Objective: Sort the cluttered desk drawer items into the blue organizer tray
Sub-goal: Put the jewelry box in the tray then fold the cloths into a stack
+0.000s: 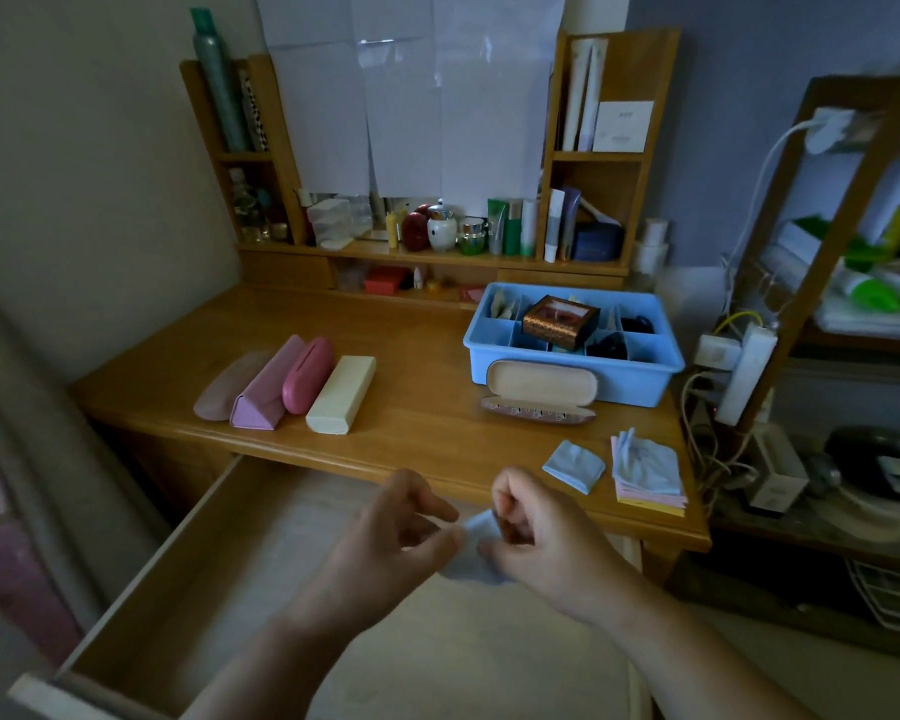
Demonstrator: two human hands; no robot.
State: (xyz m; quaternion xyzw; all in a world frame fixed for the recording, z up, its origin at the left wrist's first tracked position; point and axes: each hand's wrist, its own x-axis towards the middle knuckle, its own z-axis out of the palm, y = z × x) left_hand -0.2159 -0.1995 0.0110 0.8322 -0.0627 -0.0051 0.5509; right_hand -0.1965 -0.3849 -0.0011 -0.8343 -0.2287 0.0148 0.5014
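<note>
Both hands hold a small pale blue cloth (pixel 473 556) above the open wooden drawer (pixel 188 574). My left hand (pixel 393 537) pinches its left edge and my right hand (pixel 533 527) pinches its right side with curled fingers. The blue organizer tray (pixel 640 379) stands at the back right of the desk, with a brown patterned box (pixel 559 319) lying across its compartments and dark items inside. An open glasses case (pixel 539 392) lies in front of the tray. A folded blue cloth (pixel 574 466) and a stack of cloths (pixel 648 472) rest near the desk's front right edge.
Several cases lie side by side on the left of the desk: a pink pouch (pixel 230 381), a pink triangular case (pixel 266 389), a pink hard case (pixel 307 374), a cream case (pixel 341 394). Cosmetics fill the back shelf (pixel 437 254). Power strips and cables (pixel 739 376) crowd the right.
</note>
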